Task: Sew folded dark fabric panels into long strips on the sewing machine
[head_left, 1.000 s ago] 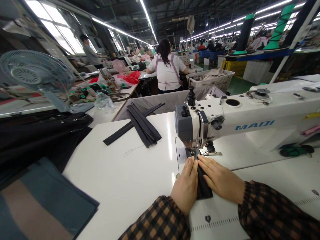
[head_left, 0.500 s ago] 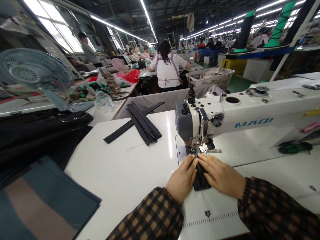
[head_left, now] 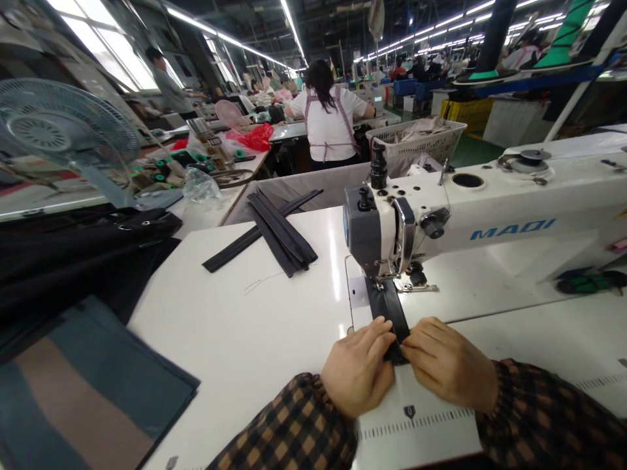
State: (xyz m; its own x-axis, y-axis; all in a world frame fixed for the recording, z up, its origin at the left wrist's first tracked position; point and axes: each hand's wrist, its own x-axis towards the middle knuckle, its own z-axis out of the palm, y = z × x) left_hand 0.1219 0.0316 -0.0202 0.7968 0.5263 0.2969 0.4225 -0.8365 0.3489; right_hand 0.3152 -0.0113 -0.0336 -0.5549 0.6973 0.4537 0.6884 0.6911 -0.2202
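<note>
Sewing table (head_left: 235, 326) — hands (head_left: 360, 372) (head_left: 448, 362) gripping black strip (head_left: 386, 307)

The left hand (head_left: 357, 372) and right hand (head_left: 448, 365) hold a black strip (head_left: 386, 307) under a presser foot (head_left: 379, 282).

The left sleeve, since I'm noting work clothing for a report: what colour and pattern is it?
A tan-and-black check; the left sleeve shows it clearly in the head view.

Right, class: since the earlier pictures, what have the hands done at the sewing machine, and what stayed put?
The left hand and right hand have drawn back from the presser foot toward the person and now pinch the near end of the black strip from both sides, baring its length. The stack of black strips stayed as it was.
</note>
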